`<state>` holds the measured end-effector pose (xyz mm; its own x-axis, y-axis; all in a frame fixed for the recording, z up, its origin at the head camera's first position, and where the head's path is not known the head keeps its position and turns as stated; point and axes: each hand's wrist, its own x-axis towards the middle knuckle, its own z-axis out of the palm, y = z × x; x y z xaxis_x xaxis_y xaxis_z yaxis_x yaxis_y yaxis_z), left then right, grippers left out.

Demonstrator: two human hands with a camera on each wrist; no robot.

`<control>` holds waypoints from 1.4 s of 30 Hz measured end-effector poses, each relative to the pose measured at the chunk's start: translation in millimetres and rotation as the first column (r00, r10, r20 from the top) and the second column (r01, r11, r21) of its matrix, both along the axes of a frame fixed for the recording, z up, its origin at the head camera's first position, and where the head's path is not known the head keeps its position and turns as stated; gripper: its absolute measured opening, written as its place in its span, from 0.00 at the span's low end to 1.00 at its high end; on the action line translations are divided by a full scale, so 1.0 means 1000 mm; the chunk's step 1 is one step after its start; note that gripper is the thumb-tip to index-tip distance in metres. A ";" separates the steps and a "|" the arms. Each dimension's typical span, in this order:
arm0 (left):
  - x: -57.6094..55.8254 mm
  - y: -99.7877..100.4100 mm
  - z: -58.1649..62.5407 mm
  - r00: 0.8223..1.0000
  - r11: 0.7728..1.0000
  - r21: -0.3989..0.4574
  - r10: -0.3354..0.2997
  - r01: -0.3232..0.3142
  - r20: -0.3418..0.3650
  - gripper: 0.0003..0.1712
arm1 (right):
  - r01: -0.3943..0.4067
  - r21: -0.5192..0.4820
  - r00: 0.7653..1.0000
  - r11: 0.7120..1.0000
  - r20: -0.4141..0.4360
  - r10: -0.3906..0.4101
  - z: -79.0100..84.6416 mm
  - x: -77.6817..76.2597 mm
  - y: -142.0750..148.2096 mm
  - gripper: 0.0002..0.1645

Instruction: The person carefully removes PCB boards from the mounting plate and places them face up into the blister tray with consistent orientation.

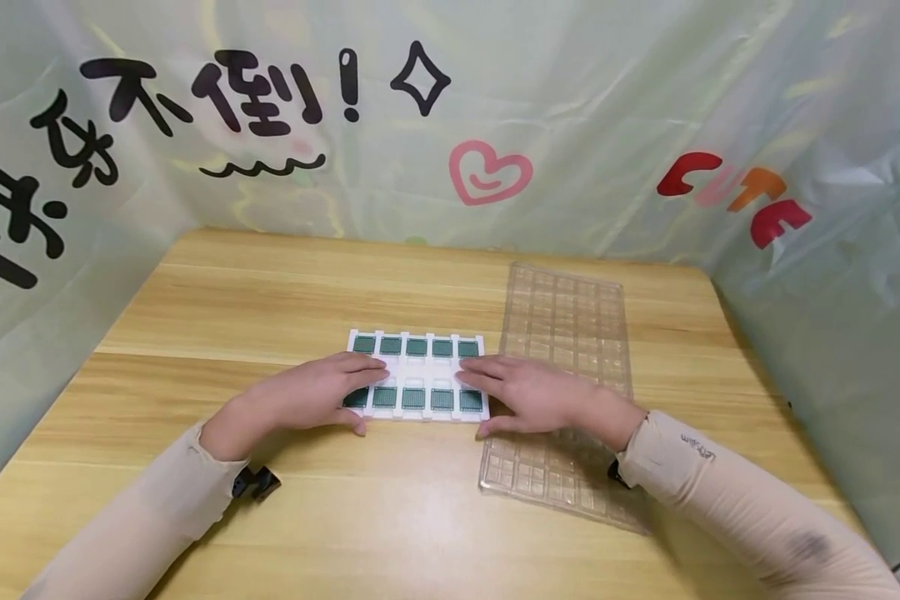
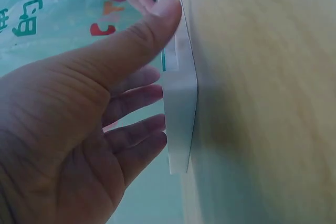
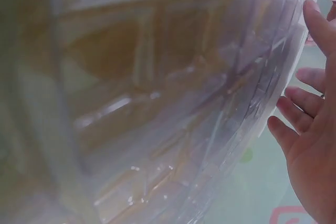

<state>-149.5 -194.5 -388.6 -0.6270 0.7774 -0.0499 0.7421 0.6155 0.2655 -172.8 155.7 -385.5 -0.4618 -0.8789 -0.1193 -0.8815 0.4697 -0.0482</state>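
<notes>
A white tray [image 1: 426,367] lies flat on the table with two rows of small green square circuit-board-like pieces [image 1: 413,398] in its slots. My left hand [image 1: 322,387] rests at the tray's left end, fingers over the top and thumb by the near edge. In the left wrist view, the left hand [image 2: 94,103] has lightly bent fingers against the white tray [image 2: 179,108]. Over the tray's right end lies my right hand [image 1: 532,393], its fingers extended and its thumb near the front corner. The right wrist view shows the right hand [image 3: 315,124] with spread, relaxed fingers.
A clear plastic blister tray [image 1: 566,321] with many compartments lies under the right forearm, beside the white tray. The wooden table [image 1: 307,517] is bordered by a printed curtain [image 1: 592,100] at the back and sides.
</notes>
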 end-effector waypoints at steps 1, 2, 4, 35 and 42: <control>0.001 0.000 0.000 1.000 1.000 0.006 -0.004 0.004 0.000 0.45 | -0.001 0.002 1.000 1.000 0.004 0.001 -0.001 0.001 0.000 0.50; 0.002 0.000 -0.001 1.000 1.000 0.010 -0.006 0.006 -0.002 0.44 | -0.001 0.004 1.000 1.000 0.007 0.001 -0.001 0.002 0.000 0.50; 0.002 0.000 -0.002 1.000 1.000 0.020 -0.008 0.008 -0.006 0.43 | -0.004 0.006 1.000 1.000 0.011 0.004 -0.002 0.003 0.000 0.49; 0.002 0.002 0.002 0.998 0.998 -0.024 0.064 -0.064 -0.002 0.36 | 0.006 -0.012 0.991 1.000 0.136 -0.005 0.006 -0.003 -0.011 0.46; -0.002 -0.002 0.001 0.998 0.998 -0.001 0.068 -0.068 0.008 0.35 | 0.014 -0.014 0.990 1.000 0.140 -0.012 0.005 -0.004 -0.014 0.46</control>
